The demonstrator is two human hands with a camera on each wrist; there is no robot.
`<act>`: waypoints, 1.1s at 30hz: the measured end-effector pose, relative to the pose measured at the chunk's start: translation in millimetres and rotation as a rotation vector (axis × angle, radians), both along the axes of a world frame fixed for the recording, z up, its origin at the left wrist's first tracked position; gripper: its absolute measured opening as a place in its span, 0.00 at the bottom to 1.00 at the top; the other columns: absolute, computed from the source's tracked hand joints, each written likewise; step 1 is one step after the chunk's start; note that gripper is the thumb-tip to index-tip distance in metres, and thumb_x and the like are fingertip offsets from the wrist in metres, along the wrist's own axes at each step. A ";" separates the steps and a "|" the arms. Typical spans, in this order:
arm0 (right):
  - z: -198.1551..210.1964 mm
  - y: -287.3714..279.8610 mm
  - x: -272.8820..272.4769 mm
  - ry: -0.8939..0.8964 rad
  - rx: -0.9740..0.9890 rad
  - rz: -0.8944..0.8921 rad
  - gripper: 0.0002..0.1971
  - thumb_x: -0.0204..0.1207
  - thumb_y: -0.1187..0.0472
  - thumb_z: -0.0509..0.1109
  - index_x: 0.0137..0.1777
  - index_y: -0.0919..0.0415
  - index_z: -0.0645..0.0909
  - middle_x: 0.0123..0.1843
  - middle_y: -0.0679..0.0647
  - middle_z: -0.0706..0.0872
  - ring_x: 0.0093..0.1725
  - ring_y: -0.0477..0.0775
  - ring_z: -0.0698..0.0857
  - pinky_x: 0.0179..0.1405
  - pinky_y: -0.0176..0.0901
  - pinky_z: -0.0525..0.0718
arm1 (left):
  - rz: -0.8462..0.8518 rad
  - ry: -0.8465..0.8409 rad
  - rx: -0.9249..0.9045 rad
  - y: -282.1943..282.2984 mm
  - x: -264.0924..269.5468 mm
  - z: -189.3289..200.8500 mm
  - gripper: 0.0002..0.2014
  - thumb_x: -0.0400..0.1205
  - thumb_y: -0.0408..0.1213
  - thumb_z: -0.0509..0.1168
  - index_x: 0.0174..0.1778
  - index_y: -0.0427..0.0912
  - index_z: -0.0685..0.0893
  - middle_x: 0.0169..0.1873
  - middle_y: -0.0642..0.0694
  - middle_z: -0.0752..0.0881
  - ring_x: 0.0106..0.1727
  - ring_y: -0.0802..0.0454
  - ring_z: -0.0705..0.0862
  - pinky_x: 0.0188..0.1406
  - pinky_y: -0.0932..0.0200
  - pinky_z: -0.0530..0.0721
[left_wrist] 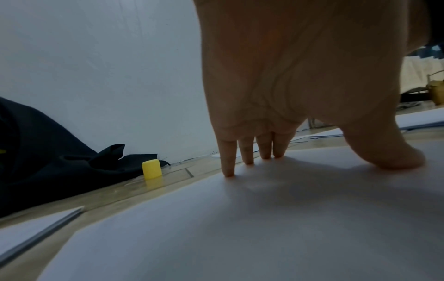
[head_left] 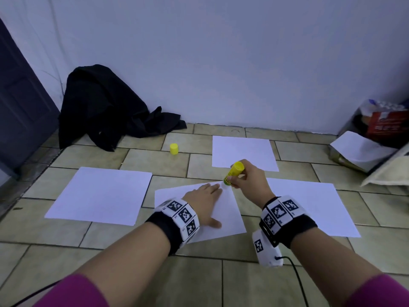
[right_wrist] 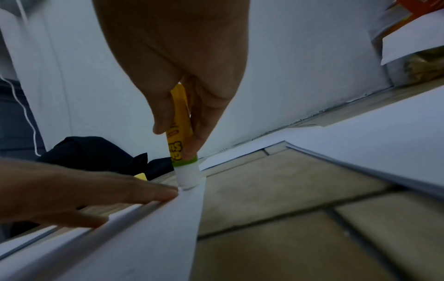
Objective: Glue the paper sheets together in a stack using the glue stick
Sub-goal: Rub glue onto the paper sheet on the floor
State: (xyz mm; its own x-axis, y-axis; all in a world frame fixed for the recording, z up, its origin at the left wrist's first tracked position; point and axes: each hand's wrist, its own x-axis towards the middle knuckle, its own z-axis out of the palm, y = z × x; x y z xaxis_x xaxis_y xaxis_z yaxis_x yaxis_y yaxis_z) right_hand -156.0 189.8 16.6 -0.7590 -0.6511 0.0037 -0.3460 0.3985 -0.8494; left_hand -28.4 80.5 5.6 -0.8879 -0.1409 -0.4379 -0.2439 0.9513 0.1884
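Note:
Several white paper sheets lie on the tiled floor. My left hand (head_left: 204, 201) presses flat, fingers straight, on the tilted middle sheet (head_left: 230, 220) (left_wrist: 264, 218). My right hand (head_left: 245, 176) grips the yellow glue stick (head_left: 233, 172) (right_wrist: 181, 133), cap off, with its white tip touching the far corner of that sheet, just past my left fingertips (right_wrist: 165, 194). Other sheets lie at the left (head_left: 99, 193), at the far centre (head_left: 242, 152) and at the right (head_left: 316, 207). The yellow cap (head_left: 174, 148) (left_wrist: 152, 169) stands on the floor further back.
A black cloth (head_left: 104, 107) is heaped against the white wall at the back left. A dark door (head_left: 20, 103) is at the left. Boxes, a bag and loose paper (head_left: 371, 142) crowd the right corner. A cable (head_left: 296, 275) trails from my right wrist.

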 end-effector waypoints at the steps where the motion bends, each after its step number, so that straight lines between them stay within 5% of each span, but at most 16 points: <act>1: -0.8 -1.0 0.1 0.023 0.011 0.005 0.11 0.72 0.67 0.76 0.52 0.62 0.79 0.40 0.55 0.87 0.42 0.60 0.88 0.49 0.54 0.86 | 0.007 0.007 0.002 0.3 -0.2 1.0 0.51 0.76 0.59 0.69 0.85 0.42 0.47 0.85 0.50 0.45 0.85 0.49 0.46 0.78 0.42 0.64; 6: 0.2 -5.9 -0.9 0.108 0.061 0.051 0.11 0.73 0.65 0.74 0.54 0.61 0.78 0.38 0.49 0.85 0.43 0.58 0.85 0.47 0.45 0.82 | 0.039 0.010 0.031 2.7 1.5 1.7 0.51 0.76 0.56 0.70 0.85 0.41 0.45 0.85 0.50 0.44 0.85 0.50 0.45 0.80 0.44 0.60; 16: 7.2 21.4 13.2 0.176 0.208 0.194 0.11 0.75 0.62 0.74 0.54 0.61 0.77 0.42 0.58 0.88 0.41 0.57 0.87 0.47 0.51 0.85 | 0.051 0.023 0.048 2.1 1.9 -2.8 0.52 0.77 0.57 0.70 0.85 0.42 0.44 0.85 0.51 0.43 0.85 0.52 0.44 0.82 0.45 0.56; 24: 12.4 56.5 27.9 0.206 0.256 0.299 0.10 0.75 0.61 0.75 0.53 0.58 0.78 0.36 0.53 0.86 0.33 0.47 0.82 0.39 0.39 0.81 | 0.041 -0.005 0.078 0.8 -0.7 -0.1 0.52 0.76 0.55 0.71 0.85 0.41 0.44 0.85 0.49 0.44 0.85 0.50 0.44 0.82 0.43 0.55; 29: 16.2 67.9 32.0 0.212 0.272 0.343 0.10 0.74 0.62 0.75 0.50 0.55 0.77 0.34 0.49 0.86 0.30 0.42 0.81 0.33 0.31 0.77 | -0.001 0.042 0.102 -4.0 1.6 11.3 0.34 0.85 0.34 0.62 0.84 0.49 0.53 0.84 0.48 0.51 0.84 0.50 0.53 0.78 0.52 0.62; 33: 19.7 74.0 31.8 0.222 0.287 0.398 0.11 0.73 0.63 0.76 0.50 0.54 0.78 0.32 0.40 0.82 0.31 0.35 0.81 0.31 0.26 0.73 | -0.125 -0.058 -0.023 -7.8 3.5 19.1 0.32 0.86 0.25 0.52 0.85 0.48 0.51 0.85 0.47 0.46 0.85 0.50 0.47 0.79 0.55 0.59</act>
